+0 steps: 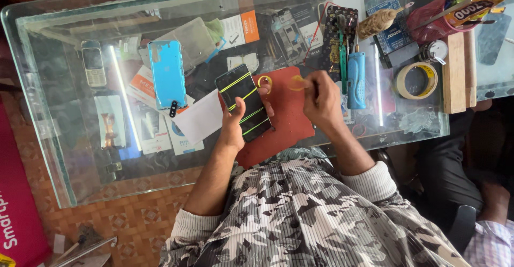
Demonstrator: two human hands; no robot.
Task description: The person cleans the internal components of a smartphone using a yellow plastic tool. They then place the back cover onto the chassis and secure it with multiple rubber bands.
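From above, the left hand (234, 121) has its fingers wrapped around a dark phone (244, 101) crossed by thin yellow-green strips, holding it tilted over the red mat (286, 114) on the glass desk (64, 154). The right hand (320, 98) pinches a small yellow strip (296, 83) at its fingertips, just right of the phone's upper end. A blue phone back cover (167, 73) lies left of the fingers, a blue tool (356, 79) right of them, with a tape roll (416, 80) farther right.

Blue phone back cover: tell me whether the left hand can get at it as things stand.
Probably not at once: the left hand is gripping the black phone. The blue phone back cover lies uncovered just beside it on the glass.
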